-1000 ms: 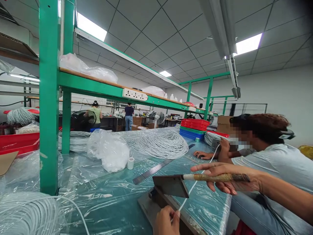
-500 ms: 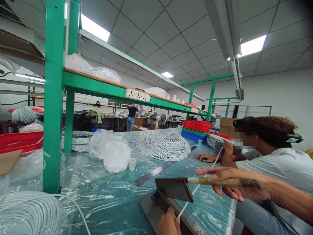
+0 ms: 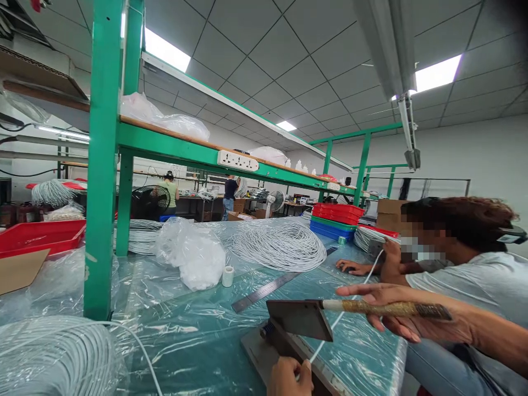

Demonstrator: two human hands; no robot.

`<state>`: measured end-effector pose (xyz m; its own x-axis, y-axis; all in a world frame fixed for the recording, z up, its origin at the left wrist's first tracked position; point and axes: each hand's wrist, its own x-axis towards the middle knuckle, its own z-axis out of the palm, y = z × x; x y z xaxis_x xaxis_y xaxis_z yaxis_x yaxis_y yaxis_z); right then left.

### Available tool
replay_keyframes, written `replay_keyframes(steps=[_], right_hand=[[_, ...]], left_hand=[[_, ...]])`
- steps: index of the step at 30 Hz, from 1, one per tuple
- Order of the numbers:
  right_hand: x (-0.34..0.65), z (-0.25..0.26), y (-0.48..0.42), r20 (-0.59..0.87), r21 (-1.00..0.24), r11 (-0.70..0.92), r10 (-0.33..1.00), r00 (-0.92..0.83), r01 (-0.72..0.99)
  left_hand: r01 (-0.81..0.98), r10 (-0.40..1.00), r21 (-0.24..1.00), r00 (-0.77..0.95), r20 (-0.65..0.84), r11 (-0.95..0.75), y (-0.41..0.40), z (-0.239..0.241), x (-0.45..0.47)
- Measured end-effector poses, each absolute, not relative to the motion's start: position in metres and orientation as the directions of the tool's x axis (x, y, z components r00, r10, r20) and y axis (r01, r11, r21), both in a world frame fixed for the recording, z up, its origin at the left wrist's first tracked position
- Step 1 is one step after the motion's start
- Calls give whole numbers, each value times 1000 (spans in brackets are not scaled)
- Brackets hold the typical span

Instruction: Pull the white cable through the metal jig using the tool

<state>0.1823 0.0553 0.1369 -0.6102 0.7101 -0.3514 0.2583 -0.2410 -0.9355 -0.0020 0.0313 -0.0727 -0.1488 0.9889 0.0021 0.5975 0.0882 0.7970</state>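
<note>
the white cable (image 3: 338, 322) is stretched taut under the raised blade (image 3: 300, 319) of a lever cutter whose base (image 3: 264, 355) sits at the near edge of the table (image 3: 198, 341). its long axis runs diagonally, from the left hand (image 3: 291, 378) at the bottom of the view up and to the right toward a co-worker's raised hand (image 3: 391, 254). the near end is pinched between thumb and fingers of the left hand, which is closed on it just in front of the cutter base. the right hand (image 3: 402, 319) is laid over the cutter handle (image 3: 385, 309), fingers stretched out and only loosely curled, so the handle is rested on rather than gripped tight. the blade is held up, apart from the cable, with its handle pointing right.

as a judgement, the left fingers are kept very near the cutting edge, and a nick could be caused if the blade is brought down while they are this close. a skewed or wrong-length cut could also be caused if the cable is let slack or drifts sideways, and the handle could slip under so open a palm.

a steel ruler (image 3: 266, 290) lies just beyond the cutter, a small tape roll (image 3: 227, 276) and a crumpled plastic bag (image 3: 192, 256) farther back, with a large cable coil (image 3: 280, 245) behind them and another coil (image 3: 53, 357) at the near left. a green post (image 3: 101, 165) stands on the left.
</note>
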Motion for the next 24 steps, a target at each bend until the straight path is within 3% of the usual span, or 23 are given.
replay_keyframes(steps=[11,24], right_hand=[[190,124,46,-409,-911,-291,732,-545,293],[182,126,22,-498,-837,-324,787,-365,442]], left_hand=[[575,971,800,-233,-45,175,30,-65,-2],[641,959,757,-274,73,125,34,-77,4]])
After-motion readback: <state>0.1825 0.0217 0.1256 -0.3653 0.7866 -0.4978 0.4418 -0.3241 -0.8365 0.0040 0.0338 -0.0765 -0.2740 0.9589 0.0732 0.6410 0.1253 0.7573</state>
